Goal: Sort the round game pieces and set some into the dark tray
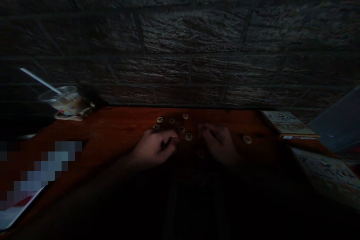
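Observation:
Several round, pale game pieces with painted characters lie on the dark wooden table (112, 123). My left hand (156, 147) is curled at the left of the group, its fingers pressed together beside a piece (188, 136) with a dark character. What it holds, if anything, is hidden. To the right of the group, my right hand (218, 143) is also curled, thumb against fingers, its contents too dark to make out. A reddish piece (200, 153) lies between the hands, nearer me. Another piece with a red mark (247, 139) sits right of my right hand.
A plastic cup with a straw (66, 101) stands at the back left. Boxes with printed lids (288, 123) lie on the right, beside a translucent grey-blue object (340, 120). A brick wall (191, 45) rises behind the table. A partly pixelated flat object (22, 208) is at the left.

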The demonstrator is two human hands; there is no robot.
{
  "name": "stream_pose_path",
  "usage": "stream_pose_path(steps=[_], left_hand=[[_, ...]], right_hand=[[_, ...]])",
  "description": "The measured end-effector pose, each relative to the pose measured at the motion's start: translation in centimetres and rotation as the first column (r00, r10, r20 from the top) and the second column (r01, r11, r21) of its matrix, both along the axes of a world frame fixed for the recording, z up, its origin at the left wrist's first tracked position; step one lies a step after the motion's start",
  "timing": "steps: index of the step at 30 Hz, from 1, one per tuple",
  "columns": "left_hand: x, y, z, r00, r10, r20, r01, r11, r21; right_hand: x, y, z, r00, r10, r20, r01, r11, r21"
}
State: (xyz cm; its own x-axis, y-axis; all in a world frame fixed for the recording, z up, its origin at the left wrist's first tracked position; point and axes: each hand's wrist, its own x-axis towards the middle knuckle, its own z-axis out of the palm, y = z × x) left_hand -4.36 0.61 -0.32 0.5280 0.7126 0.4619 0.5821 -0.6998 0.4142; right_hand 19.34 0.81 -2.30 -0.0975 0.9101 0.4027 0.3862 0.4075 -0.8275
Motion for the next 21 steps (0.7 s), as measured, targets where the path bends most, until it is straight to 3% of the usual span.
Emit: stream_pose_path(steps=[10, 21], left_hand=[[0.16, 0.45, -0.48, 0.997, -0.056, -0.055, 0.056, 0.998, 0.007], [-0.19, 0.60, -0.32, 0.999, -0.012, -0.053, 0.008, 0.996, -0.085]], right_hand=[[0.09, -0.53, 0.46, 0.999, 0.033, -0.021, -0.033, 0.999, -0.038], [-0.01, -0.45, 0.43, 1.000, 0.011, -0.019, -0.011, 0.999, -0.030]])
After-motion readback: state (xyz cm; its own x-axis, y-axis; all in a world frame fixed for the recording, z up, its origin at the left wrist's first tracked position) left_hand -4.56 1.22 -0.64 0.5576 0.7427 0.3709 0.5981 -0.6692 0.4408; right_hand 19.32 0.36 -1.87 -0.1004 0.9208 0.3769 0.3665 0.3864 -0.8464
